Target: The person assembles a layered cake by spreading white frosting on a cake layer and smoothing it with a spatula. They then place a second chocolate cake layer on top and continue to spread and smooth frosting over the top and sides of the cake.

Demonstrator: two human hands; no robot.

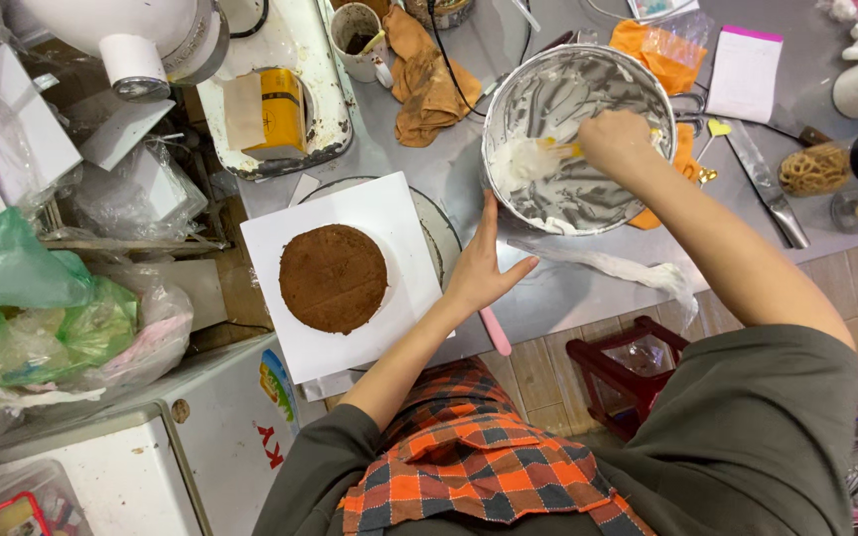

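A round brown cake layer (333,277) lies on a white square board (342,276) set on a turntable (440,233). My left hand (484,266) rests flat with fingers apart at the board's right edge, over a pink-handled tool (496,332). My right hand (615,142) is inside a large metal mixing bowl (575,137) smeared with white cream, gripping a yellow-handled spatula (553,151) whose white blade sits in the cream at the bowl's left side.
A long knife (767,185), a white notepad (746,73), orange cloths (661,52), a brown rag (425,79), a mug (357,38) and a mixer base (275,99) crowd the grey counter. Plastic bags (42,308) pile at left. A red stool (623,372) stands below.
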